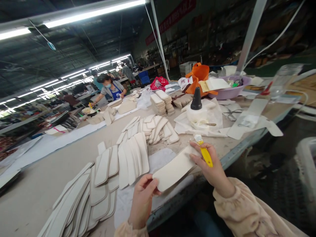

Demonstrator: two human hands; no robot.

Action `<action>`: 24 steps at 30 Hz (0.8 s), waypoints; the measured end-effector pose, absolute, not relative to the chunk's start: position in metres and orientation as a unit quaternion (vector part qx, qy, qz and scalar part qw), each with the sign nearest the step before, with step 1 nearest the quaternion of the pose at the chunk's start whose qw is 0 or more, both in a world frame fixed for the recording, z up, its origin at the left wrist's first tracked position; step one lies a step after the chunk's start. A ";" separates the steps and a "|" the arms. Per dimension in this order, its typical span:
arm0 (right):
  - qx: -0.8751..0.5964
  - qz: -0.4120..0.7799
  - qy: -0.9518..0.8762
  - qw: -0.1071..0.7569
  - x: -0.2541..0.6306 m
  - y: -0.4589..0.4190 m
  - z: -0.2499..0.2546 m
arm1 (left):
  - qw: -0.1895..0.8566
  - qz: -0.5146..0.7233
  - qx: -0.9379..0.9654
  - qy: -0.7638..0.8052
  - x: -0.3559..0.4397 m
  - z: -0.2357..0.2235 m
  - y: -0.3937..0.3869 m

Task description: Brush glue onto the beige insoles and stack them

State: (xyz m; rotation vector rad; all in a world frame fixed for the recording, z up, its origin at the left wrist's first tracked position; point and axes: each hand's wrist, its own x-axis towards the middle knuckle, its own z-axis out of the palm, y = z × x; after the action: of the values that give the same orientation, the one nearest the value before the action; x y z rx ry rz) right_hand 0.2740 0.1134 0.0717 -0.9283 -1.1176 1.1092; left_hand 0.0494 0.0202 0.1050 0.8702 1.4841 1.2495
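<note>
Together, the left hand (145,197) and right hand (208,164) grasp a white panel (174,169), one at each end, at the table's (98,135) edge; the right also holds a yellow brush (206,156), white head pointing away. From the panel, fanned pieces (133,159) lie toward nine to eleven o'clock. Around one stands a white tub (197,115) topped by a black cone (196,99), with a purple basin (228,91) beyond. Far off, toward eleven, a masked person (111,90) reaches out.

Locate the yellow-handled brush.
In the head view, right of centre: the yellow-handled brush is in the right hand, by the right end of the pale panel.
</note>
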 end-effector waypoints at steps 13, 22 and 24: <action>-0.480 0.243 -0.674 0.505 0.258 0.126 0.066 | 0.308 0.283 0.511 0.751 0.019 0.079 0.036; -0.507 0.224 -0.693 0.461 0.256 0.128 0.057 | 0.281 0.247 0.528 0.763 0.017 0.073 0.036; -0.513 0.221 -0.695 0.453 0.255 0.128 0.055 | 0.275 0.242 0.531 0.764 0.019 0.075 0.035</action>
State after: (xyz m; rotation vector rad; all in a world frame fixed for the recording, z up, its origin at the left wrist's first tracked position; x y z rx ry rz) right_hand 0.2554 0.1282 0.0551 -1.2668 -1.7162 0.5461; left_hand 0.0188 0.0354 0.0747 1.4275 2.0529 0.6493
